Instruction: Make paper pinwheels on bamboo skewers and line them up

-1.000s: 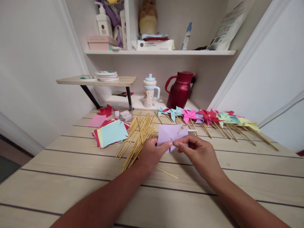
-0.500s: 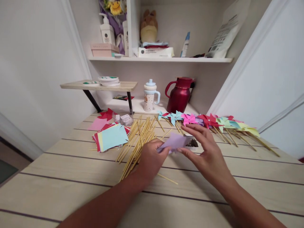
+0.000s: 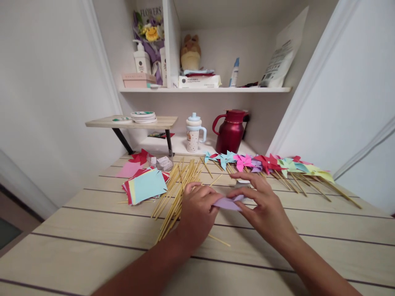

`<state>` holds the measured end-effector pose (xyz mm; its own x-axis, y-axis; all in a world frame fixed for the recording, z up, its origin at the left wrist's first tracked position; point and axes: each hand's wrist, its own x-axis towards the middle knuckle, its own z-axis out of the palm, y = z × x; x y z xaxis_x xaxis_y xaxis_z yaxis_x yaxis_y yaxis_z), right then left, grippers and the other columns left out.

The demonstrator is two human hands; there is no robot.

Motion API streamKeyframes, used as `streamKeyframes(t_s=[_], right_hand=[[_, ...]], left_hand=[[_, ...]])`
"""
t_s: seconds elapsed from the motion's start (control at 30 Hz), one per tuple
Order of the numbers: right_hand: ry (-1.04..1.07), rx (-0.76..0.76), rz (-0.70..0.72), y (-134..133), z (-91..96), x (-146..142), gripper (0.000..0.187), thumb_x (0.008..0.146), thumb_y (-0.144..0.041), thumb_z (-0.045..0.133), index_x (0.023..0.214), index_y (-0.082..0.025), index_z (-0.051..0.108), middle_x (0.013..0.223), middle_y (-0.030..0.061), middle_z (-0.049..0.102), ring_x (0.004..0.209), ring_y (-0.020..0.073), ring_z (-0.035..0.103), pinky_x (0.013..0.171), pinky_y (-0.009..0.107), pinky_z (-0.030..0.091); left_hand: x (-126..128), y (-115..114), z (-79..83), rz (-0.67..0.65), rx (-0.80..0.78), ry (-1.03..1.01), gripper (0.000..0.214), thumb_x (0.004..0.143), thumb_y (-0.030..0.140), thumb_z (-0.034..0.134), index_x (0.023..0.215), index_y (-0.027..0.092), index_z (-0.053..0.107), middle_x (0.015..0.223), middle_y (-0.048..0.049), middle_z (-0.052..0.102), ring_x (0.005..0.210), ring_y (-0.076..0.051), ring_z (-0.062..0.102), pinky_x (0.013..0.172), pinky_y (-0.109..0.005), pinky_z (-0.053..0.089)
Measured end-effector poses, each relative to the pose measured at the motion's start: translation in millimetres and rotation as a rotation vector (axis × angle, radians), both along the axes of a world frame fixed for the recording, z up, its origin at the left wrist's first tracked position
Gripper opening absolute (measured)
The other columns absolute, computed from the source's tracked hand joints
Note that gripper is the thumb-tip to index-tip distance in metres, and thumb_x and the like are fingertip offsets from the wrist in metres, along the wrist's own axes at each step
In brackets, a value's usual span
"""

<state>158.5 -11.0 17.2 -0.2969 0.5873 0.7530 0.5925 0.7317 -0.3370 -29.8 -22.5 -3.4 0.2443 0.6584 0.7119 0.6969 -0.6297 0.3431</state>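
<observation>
A purple sheet of paper (image 3: 227, 204) is held above the table between my two hands. My left hand (image 3: 199, 209) pinches its left end between thumb and fingers. On the other side, my right hand (image 3: 259, 201) has its thumb and a finger closed on the right end, which looks bent over; the other fingers are raised. Just behind the paper, a small box (image 3: 242, 183) is mostly covered by my right fingers. Thin wooden sticks (image 3: 173, 201) lie in a loose pile beside and under my left hand.
Left of the sticks is a stack of coloured paper (image 3: 148, 187) near a small clear container (image 3: 164, 163). Finished paper pinwheels (image 3: 243, 162) lie in a row at the back right. Behind stand a cup (image 3: 193, 137), a red jug (image 3: 230, 133) and a small raised shelf (image 3: 105, 122).
The purple paper has tipped from facing me to nearly flat and edge-on. My right fingers have come in onto its right end. The view has tilted up slightly.
</observation>
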Motion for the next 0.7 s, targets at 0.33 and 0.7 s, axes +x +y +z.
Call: streamKeyframes(t_s=[0.33,0.7], right_hand=[[0.903,-0.933,0.182,-2.0,-2.5,-12.7,0.03,0.071,-0.037,0.083,0.096,-0.021,0.078,0.095,0.0063,0.079,0.084,0.0244,0.07,0.081,0.037,0.052],[1.233,-1.117,0.365,-5.4,2.3,-15.9,0.02,0.075,-0.026,0.08,0.094,-0.02,0.079,0.09,0.0035,0.081,0.075,0.0184,0.072,0.073,0.027,0.055]], left_hand=[[-1.2,-0.1,3.5,0.075,-0.086,-0.633,0.044,0.093,0.036,0.056,0.136,0.026,0.054,0.126,-0.0107,0.061,0.118,-0.025,0.056,0.103,-0.042,0.041],[4.1,5.1,-4.2,-0.218,-0.681,-0.875,0.054,0.096,0.059,0.038,0.112,0.02,0.072,0.123,-0.0112,0.069,0.12,-0.028,0.058,0.108,-0.045,0.039]])
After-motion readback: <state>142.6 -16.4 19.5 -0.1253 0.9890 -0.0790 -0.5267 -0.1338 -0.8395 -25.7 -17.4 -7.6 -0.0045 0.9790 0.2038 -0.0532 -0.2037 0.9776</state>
